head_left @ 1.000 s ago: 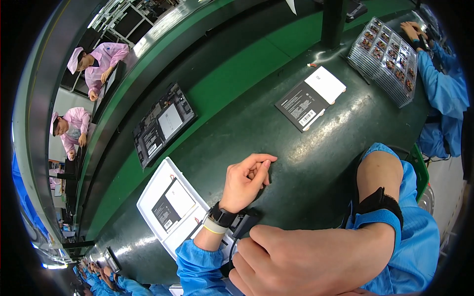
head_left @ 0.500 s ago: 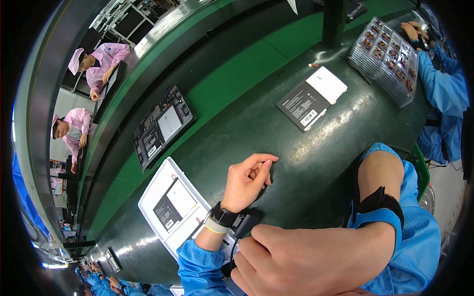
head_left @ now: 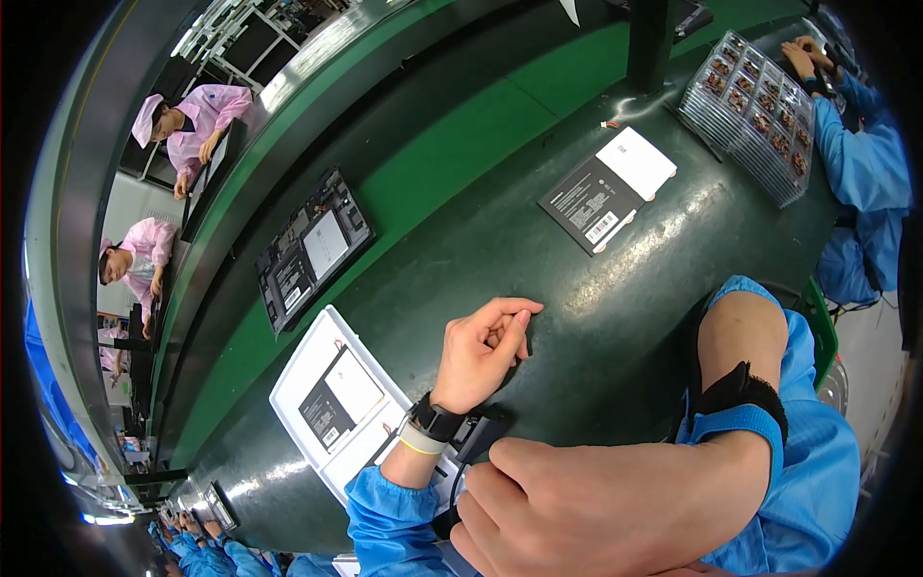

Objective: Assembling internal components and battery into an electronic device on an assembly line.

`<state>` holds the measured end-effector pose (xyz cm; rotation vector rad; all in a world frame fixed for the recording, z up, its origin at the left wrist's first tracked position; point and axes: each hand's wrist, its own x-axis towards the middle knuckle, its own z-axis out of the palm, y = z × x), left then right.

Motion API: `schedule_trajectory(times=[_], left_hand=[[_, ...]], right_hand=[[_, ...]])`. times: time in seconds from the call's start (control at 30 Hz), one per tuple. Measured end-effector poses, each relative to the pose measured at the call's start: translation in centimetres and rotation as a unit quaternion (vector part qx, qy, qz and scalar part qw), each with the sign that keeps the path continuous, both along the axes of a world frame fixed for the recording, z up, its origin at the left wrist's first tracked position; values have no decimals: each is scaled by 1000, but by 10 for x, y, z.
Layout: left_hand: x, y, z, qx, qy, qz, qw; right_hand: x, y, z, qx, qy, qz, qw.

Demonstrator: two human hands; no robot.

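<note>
Small dark object pinched in the fingertips of the left hand, too small and too far hidden to identify; the hand is curled, knuckles up, just above the dark green worktop. Flat black rectangular device lying on the worktop directly beneath the left wrist, mostly covered by wrist and right hand, which rests fisted in the near foreground, over its near edge.

A dark green workbench is crossed by a brighter green belt, with metal shelving seen beyond under bright light.
</note>
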<state>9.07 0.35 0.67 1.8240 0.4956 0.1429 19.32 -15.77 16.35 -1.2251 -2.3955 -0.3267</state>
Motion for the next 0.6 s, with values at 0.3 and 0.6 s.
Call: schedule_trajectory(times=[0.3, 0.6], left_hand=[[1, 0, -3, 1, 6, 0, 1000], [3, 0, -4, 4, 3, -2, 1000]], right_hand=[[4, 0, 1, -27, 15, 15, 999], [7, 1, 2, -16, 23, 17, 999]])
